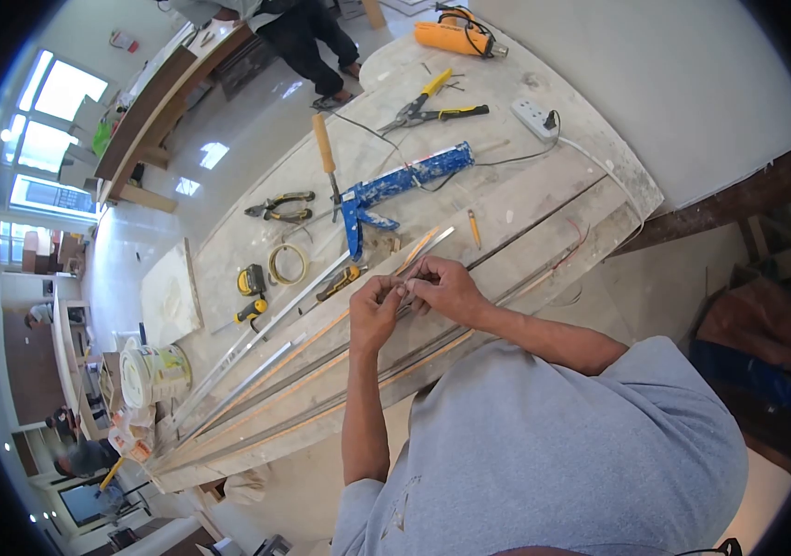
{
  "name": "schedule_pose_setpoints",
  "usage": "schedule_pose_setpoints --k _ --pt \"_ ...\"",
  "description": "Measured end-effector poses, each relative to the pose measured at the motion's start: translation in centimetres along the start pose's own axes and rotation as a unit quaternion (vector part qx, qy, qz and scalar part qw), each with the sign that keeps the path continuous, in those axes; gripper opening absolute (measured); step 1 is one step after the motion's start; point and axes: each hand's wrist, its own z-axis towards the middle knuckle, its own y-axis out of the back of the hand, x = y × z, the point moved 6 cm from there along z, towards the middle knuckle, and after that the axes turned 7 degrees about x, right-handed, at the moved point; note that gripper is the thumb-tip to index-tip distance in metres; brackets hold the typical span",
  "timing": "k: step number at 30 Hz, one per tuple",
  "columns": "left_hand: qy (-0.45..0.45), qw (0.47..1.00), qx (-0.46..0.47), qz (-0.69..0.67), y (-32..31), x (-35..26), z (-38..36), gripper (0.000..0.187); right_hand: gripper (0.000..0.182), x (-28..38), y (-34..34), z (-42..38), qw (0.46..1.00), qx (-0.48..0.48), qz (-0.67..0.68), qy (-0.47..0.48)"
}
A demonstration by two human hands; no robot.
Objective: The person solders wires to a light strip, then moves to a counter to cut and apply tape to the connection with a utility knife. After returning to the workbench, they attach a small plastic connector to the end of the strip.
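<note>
My left hand (375, 311) and my right hand (446, 289) meet fingertip to fingertip above the worktable (506, 199). Both are closed in a pinch, and whatever lies between the fingers is too small to make out. Beneath them, long thin metal strips (275, 320) and orange-edged strips run along the table. Just beyond my hands lie a blue caulking gun (404, 185), a pencil (474, 228) and a yellow-black cutter (338, 283).
Farther over are pliers (281, 206), a tape measure (251, 280), a tape roll (288, 264), snips (423, 109), an orange heat gun (454, 38) and a power strip (534, 119). A bucket (154, 375) stands left. Another person (307, 46) stands beyond the table.
</note>
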Motion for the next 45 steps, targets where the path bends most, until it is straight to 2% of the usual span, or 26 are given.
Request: schedule_pose_setpoints --k 4,10,15,19,22,25,27,29,34,40,45 --pt "-0.014 0.998 -0.013 -0.055 -0.1 0.8 0.0 0.01 0.013 0.2 -0.2 0.1 1.0 -0.005 -0.007 0.005" --pt "-0.028 0.997 -0.006 -0.068 -0.2 0.9 0.0 0.008 0.01 0.2 -0.4 0.2 0.999 -0.018 -0.032 0.006" --pt "-0.047 0.995 0.012 -0.083 -0.3 0.8 0.0 0.009 0.01 0.1 -0.5 0.1 0.995 -0.032 -0.077 0.057" --pt "-0.047 0.995 0.025 -0.085 -0.5 0.6 0.0 0.011 0.01 0.2 -0.6 0.0 0.994 -0.034 -0.094 0.049" --pt "-0.002 0.993 0.025 -0.114 -0.6 0.9 0.0 0.009 0.011 0.3 -0.7 0.0 0.994 -0.048 -0.08 0.048" --pt "-0.034 0.993 0.025 -0.11 -0.5 1.0 0.2 0.011 0.011 0.5 -0.4 -0.1 0.994 -0.055 -0.083 0.047" --pt "-0.017 0.994 0.03 -0.106 -0.4 1.1 0.2 0.011 0.01 0.2 -0.5 -0.2 0.999 -0.013 -0.012 0.05" --pt "0.001 0.994 0.033 -0.102 -0.4 1.3 0.3 0.011 0.01 0.4 -0.5 -0.9 0.999 -0.018 0.006 0.047" --pt "-0.019 0.993 0.041 -0.105 -0.3 1.5 0.4 0.014 0.014 -0.1 -0.5 -1.4 0.997 -0.021 0.038 0.058" --pt "-0.044 0.994 0.052 -0.089 -0.6 1.8 0.7 0.012 0.008 0.4 -1.3 -1.3 0.996 -0.027 0.005 0.084" --pt "-0.04 0.991 0.058 -0.116 -0.1 0.8 0.1 0.01 0.005 -0.3 -1.3 -1.3 0.989 -0.095 -0.067 0.089"
